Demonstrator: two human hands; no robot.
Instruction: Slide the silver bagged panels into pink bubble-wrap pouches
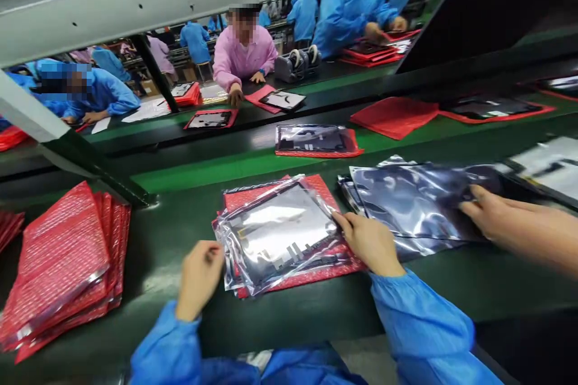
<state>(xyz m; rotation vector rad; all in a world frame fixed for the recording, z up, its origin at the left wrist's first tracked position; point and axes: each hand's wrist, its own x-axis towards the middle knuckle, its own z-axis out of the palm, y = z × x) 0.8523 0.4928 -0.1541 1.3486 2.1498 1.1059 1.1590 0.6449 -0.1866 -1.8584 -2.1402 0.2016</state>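
A flat panel in a clear plastic bag (280, 231), silvery with a dark border, lies slightly turned on a stack of red bubble-wrap pouches (323, 189) and other clear bags. My right hand (370, 243) grips the bagged panel at its right edge, thumb and fingers closed there. At the left edge of the bags is my left hand (201, 277), its fingers curled together; whether they pinch the plastic is hidden. Both forearms wear blue sleeves.
Red bubble-wrap pouches (67, 258) are piled at left. Another person's hand (492, 213) holds a dark shiny bag (419, 198) close on the right. Bagged panels (311, 139) lie on the green-edged line ahead. A slanted post (97, 165) stands at left; a person in pink (246, 51) sits opposite.
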